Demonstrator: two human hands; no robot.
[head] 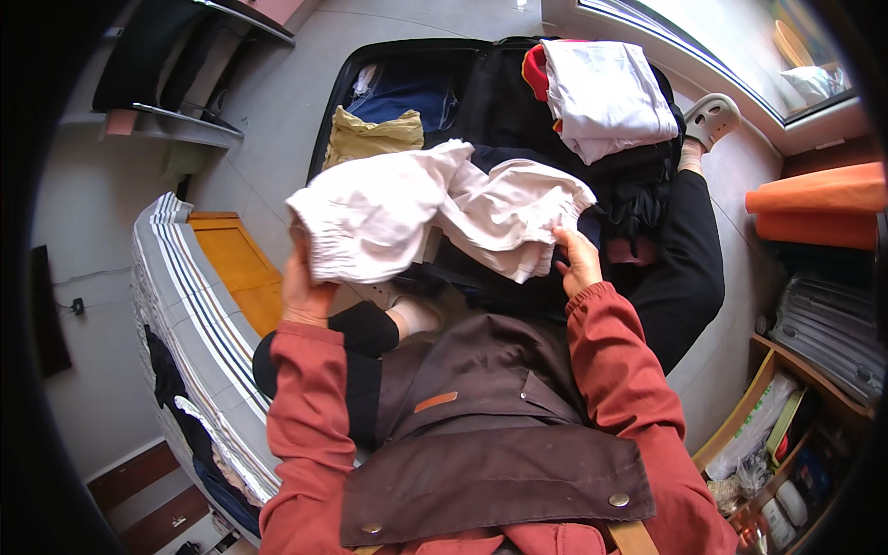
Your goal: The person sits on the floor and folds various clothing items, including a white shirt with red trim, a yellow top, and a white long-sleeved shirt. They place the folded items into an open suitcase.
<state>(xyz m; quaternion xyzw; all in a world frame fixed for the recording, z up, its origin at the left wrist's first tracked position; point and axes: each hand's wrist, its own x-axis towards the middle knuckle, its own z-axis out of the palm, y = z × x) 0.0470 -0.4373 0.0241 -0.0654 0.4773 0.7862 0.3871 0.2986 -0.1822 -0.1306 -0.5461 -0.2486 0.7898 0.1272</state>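
Observation:
A pale, off-white garment with gathered elastic cuffs, apparently trousers, is stretched between my hands above an open black suitcase. My left hand grips it by the left cuff, the fingers partly hidden behind the cloth. At the other cuff, my right hand pinches the edge with thumb and fingers. Inside the suitcase's left half lie a folded khaki garment and dark blue clothing. On the right half rests a folded white garment over a red and yellow one.
My legs straddle the suitcase on the tiled floor. At left stands a bed with a striped cover and an orange-brown wooden panel. To the right are an orange item and an open wooden drawer of packages.

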